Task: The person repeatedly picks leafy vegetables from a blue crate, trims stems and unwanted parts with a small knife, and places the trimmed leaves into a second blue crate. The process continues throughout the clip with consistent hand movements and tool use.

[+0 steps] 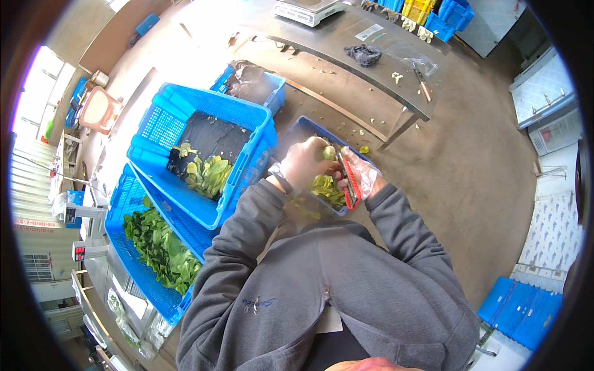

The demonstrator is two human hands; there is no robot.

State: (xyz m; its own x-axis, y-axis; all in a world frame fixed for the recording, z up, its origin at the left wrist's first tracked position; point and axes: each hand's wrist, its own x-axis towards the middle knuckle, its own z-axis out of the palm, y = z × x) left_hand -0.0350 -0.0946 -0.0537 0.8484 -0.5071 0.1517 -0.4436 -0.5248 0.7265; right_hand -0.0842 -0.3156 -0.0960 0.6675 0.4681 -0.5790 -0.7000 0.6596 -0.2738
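My left hand (304, 162), in a clear plastic glove, grips a pale green vegetable piece (329, 153), mostly hidden by my fingers. A red box cutter (351, 182) lies in my gloved right hand (361, 169), its upper end beside the piece. Both hands are close together over a blue crate (301, 124) holding loose yellow-green leaves (327, 189). To the left, a tilted blue crate (271, 139) contains a few pale leafy heads (209, 175) on a dark lining. Beneath it, another blue crate (111, 222) is filled with dark green leaves (160, 246).
Beyond the crates stands a metal table (320, 41) with a scale (307, 11), a dark crumpled bag (363, 54) and a wooden-handled knife (424, 88). A blue crate (277, 95) with dark plastic sits behind. Scraps dot the floor. Folded blue crates (519, 310) are at lower right.
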